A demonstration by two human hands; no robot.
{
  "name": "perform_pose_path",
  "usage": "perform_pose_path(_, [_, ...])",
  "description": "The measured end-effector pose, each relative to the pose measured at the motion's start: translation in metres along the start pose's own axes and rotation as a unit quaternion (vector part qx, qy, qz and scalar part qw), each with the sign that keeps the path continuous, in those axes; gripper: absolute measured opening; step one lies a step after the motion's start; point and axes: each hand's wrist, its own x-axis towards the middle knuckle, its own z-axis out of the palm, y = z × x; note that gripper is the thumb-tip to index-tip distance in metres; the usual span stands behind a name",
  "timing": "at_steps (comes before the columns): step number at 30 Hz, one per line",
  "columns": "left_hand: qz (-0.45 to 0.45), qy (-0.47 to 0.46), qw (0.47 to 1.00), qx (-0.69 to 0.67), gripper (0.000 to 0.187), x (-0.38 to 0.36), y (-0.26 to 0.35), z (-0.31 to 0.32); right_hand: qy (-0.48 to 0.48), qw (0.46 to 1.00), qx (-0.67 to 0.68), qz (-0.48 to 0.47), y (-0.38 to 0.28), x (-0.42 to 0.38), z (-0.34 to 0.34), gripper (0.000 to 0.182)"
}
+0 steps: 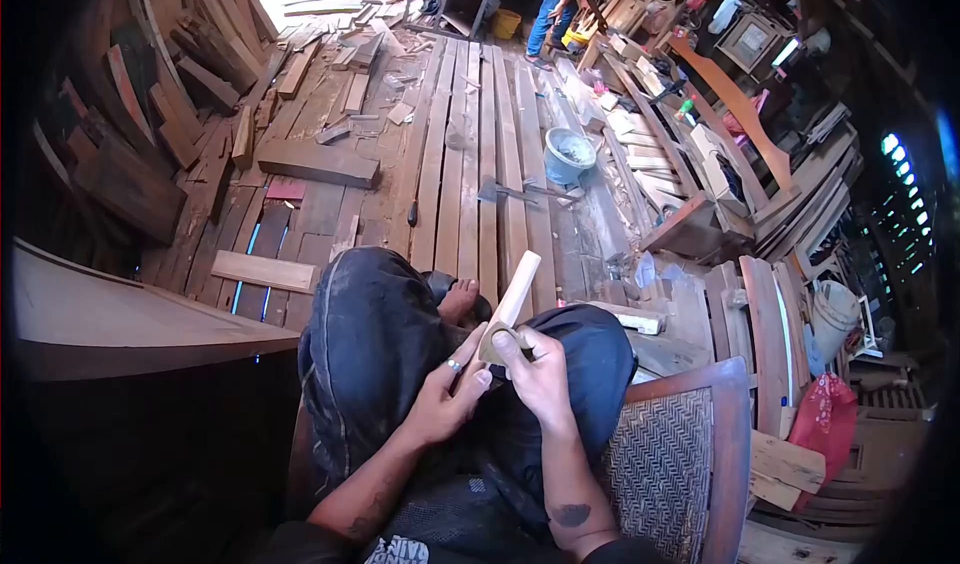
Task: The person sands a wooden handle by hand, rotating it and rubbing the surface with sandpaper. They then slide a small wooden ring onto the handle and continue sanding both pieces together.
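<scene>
A pale, narrow wooden piece [517,289] slants up from between my hands, over my lap. My left hand [447,396], with a ring on one finger, is closed around its lower part. My right hand [538,374] pinches a small, curled tan sheet [497,344] that looks like sandpaper, pressed against the wood under the thumb. The lower end of the wood is hidden by my fingers. Both hands are close together between my knees.
I sit on a chair with a woven panel [665,464]. A grey bucket [569,159], an axe-like tool [505,192] and a dark-handled tool [412,214] are on the plank floor. Lumber lines both sides. A person [570,4] bends over at the back.
</scene>
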Motion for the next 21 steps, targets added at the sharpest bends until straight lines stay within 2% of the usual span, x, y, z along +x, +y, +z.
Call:
perform_pose_path(8, [-0.019, 0.012, 1.000, -0.010, 0.060, 0.001, 0.009, 0.005, -0.032, 0.998, 0.047, 0.002, 0.008, -0.003, 0.000, 0.030])
perform_pose_path(11, [-0.019, 0.017, 1.000, -0.017, 0.060, 0.002, 0.005, 0.004, -0.008, 0.997, 0.057, -0.051, 0.003, -0.003, 0.005, 0.029])
perform_pose_path(14, [-0.026, 0.021, 0.999, -0.032, 0.060, 0.003, 0.002, 0.005, 0.007, 0.998, 0.028, -0.065, 0.005, -0.003, 0.005, 0.027])
perform_pose_path(21, [-0.012, 0.026, 1.000, -0.006, 0.060, 0.005, 0.005, 0.008, 0.116, 0.970, 0.054, -0.209, 0.015, -0.001, 0.018, 0.024])
